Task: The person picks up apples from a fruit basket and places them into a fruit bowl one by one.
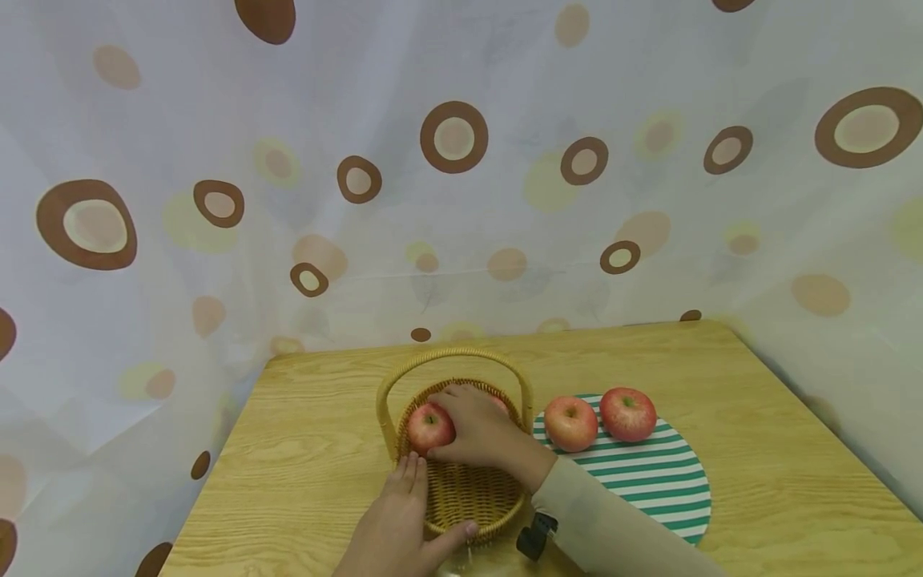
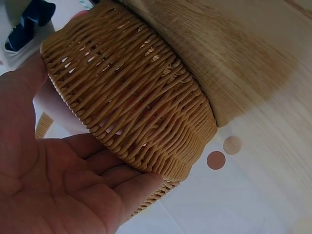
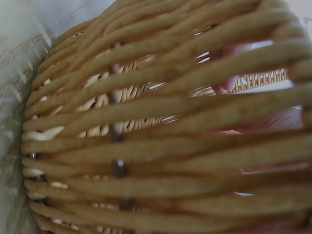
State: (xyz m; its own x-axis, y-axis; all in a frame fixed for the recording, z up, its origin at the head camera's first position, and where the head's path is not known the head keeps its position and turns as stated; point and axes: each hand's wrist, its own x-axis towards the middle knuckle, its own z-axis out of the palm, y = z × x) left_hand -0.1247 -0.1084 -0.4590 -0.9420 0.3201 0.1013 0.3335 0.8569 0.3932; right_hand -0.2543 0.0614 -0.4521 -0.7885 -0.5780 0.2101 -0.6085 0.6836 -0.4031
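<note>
A yellow-brown wicker basket with a hoop handle stands on the table. Inside it, my right hand grips a red apple at the left side, thumb below and fingers over the top. Part of another apple shows behind that hand. My left hand rests on the basket's rim, its straight fingers at the left and its thumb at the front. The left wrist view shows this hand spread along the woven basket. Weave of the basket fills the right wrist view, mostly hiding the right hand.
Right of the basket lies a round green-and-white striped mat. Two red apples, one nearer the basket and one farther right, sit on its back part. A patterned curtain hangs behind the wooden table.
</note>
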